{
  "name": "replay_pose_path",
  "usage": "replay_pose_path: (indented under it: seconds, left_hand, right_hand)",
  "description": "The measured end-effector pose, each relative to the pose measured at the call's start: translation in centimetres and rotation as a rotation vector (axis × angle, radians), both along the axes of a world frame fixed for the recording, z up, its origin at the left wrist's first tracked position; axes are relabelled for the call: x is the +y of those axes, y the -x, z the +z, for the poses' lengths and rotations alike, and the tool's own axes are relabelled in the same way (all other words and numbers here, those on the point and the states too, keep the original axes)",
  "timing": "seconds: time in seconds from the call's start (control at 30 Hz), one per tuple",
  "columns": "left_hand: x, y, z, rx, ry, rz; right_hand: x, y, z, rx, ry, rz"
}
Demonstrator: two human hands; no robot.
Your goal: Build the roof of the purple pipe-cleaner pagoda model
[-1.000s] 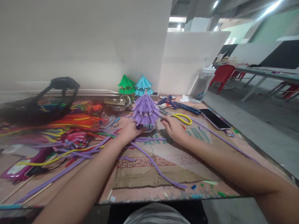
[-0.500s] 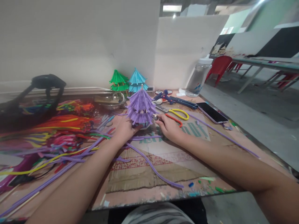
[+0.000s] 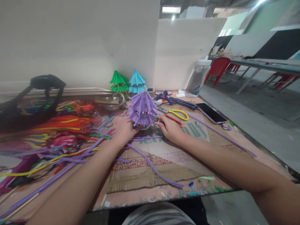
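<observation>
In the middle stands a purple two-tiered pagoda model (image 3: 142, 107) with fringed roofs of fuzzy stems and a stick at its peak. My left hand (image 3: 125, 128) grips its base from the left, thumb along the front; the other fingers are partly hidden. At the lower roof's right edge, my right hand (image 3: 170, 127) pinches a small greyish object (image 3: 155, 118), too small to name. Purple pipe cleaners (image 3: 156, 172) lie on the cardboard (image 3: 131, 179) in front of the model.
Behind stand green (image 3: 119, 81) and blue (image 3: 137, 81) pagoda models. To the right lie scissors (image 3: 179, 114), a glue gun (image 3: 173, 100) and a phone (image 3: 212, 113), with a water bottle (image 3: 198, 78) beyond. Bundled pipe cleaners (image 3: 63, 124) and a dark blurred frame (image 3: 48, 82) occupy the left.
The purple pagoda has tilted slightly, its peak shifting right and its roofs turning a little. Both hands keep nearly the same place. The view has shifted slightly.
</observation>
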State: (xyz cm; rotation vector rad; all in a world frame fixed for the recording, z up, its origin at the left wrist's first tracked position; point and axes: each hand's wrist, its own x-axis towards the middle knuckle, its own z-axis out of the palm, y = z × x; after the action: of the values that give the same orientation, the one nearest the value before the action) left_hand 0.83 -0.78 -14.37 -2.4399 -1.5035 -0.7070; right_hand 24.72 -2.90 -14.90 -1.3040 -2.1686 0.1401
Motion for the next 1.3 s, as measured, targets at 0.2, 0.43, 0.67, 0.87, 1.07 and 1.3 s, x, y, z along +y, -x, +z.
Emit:
replay_pose_path:
  seconds: [0.2, 0.43, 0.67, 0.87, 1.07, 1.3]
  left_hand:
    - [0.1, 0.1, 0.0, -0.006, 0.002, -0.008]
    - [0.8, 0.5, -1.3, -0.054, 0.038, -0.031]
    - [0.9, 0.6, -1.4, -0.099, 0.052, -0.065]
    - [1.0, 0.6, -1.5, -0.081, 0.008, -0.071]
    - [1.1, 0.6, -1.7, -0.093, 0.004, -0.073]
    - [0.7, 0.4, -1.5, -0.115, -0.018, -0.091]
  right_hand:
    - [0.1, -0.1, -0.1, 0.003, 0.002, 0.012]
    - [-0.2, -0.1, 0.2, 0.053, 0.002, 0.029]
    - [0.0, -0.3, 0.0, 0.127, -0.016, -0.006]
    - [0.3, -0.3, -0.1, 0.118, -0.004, -0.033]
    - [0.3, -0.4, -0.1, 0.112, -0.008, -0.032]
    - [0.2, -0.4, 0.1, 0.122, -0.026, -0.009]
